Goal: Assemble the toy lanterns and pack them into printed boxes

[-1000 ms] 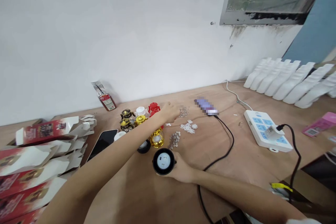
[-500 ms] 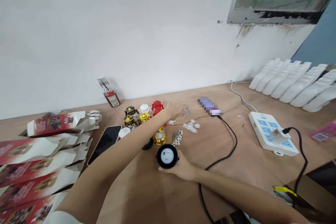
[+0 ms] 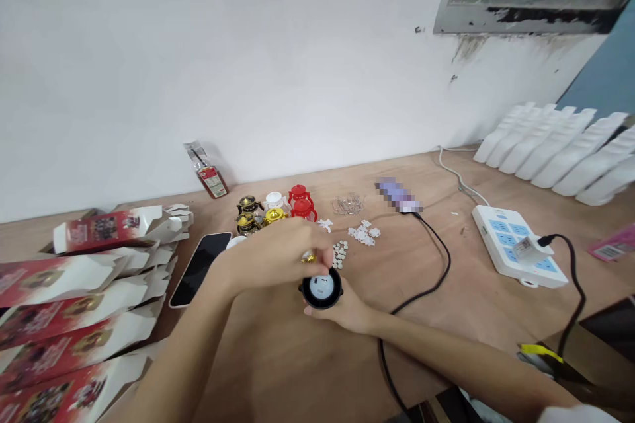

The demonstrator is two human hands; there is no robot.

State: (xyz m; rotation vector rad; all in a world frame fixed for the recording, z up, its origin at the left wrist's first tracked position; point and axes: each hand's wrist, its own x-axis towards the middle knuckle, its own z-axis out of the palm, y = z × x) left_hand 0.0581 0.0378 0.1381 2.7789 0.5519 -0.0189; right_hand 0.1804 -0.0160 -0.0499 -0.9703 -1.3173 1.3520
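My right hand (image 3: 350, 308) is wrapped round a small black lantern-like piece (image 3: 338, 295), its round open end facing up with a pale disc (image 3: 322, 287) inside. Over the rim reaches my left hand (image 3: 290, 246), fingers pinched at the disc's far edge; whatever they hold is too small to make out. Behind the left hand stand red lanterns (image 3: 300, 203), a white lantern (image 3: 274, 201), a gold lantern (image 3: 274, 214) and dark bronze lanterns (image 3: 248, 205). Button cells (image 3: 340, 254) lie just beyond the black piece, partly hidden by the left hand.
White plastic bits (image 3: 364, 232) and thin wire pieces (image 3: 348, 203) lie farther back. A dark phone (image 3: 201, 269) and red boxes (image 3: 54, 307) are at left. To the right are a blurred phone (image 3: 397, 195), a black cable (image 3: 436, 271), a power strip (image 3: 518, 244) and white bottle-like shapes (image 3: 550, 152).
My left hand has come back from beside the wire pieces to the top of the black lantern-like piece, fingers pinched. My right hand keeps its hold, nearly in place.
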